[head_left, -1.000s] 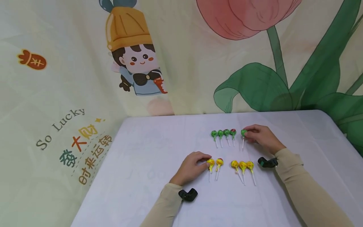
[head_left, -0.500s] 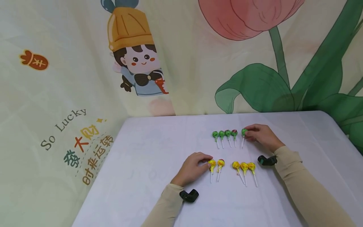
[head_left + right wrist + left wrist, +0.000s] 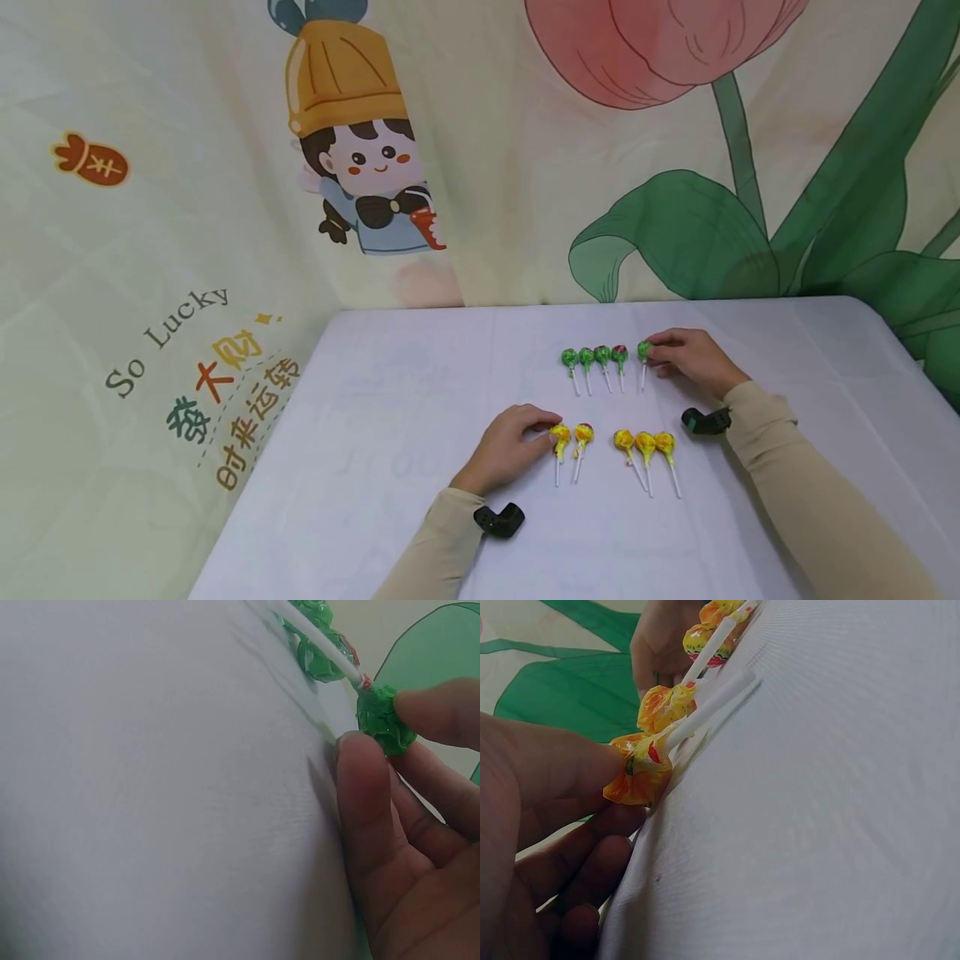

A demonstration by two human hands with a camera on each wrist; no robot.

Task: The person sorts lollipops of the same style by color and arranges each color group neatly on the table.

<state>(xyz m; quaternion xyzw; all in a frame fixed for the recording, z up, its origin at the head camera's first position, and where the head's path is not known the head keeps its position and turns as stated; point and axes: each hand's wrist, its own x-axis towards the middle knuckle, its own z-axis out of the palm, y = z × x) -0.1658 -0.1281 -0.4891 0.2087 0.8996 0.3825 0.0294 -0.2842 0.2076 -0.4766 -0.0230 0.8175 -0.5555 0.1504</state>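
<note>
My left hand [image 3: 510, 446] pinches the wrapped head of a yellow lollipop [image 3: 641, 776] between thumb and fingers, its white stick pointing toward me. Just right of it lies a second yellow lollipop [image 3: 583, 435]. Farther back, my right hand [image 3: 693, 360] pinches the head of a green lollipop [image 3: 386, 724], stick also toward me. To its left, several green lollipops [image 3: 586, 358] lie in a row with a small gap before the held one. Three more yellow lollipops [image 3: 645, 446] lie side by side at the right of the front row.
A white cloth covers the table [image 3: 390, 433]. Behind it hangs a printed curtain [image 3: 502, 167] with a cartoon figure and a large flower. Black wrist cameras [image 3: 500, 520] sit on both sleeves.
The whole head view has shifted slightly. Both hands keep their pinch on the same lollipops, and the rows lie as before.
</note>
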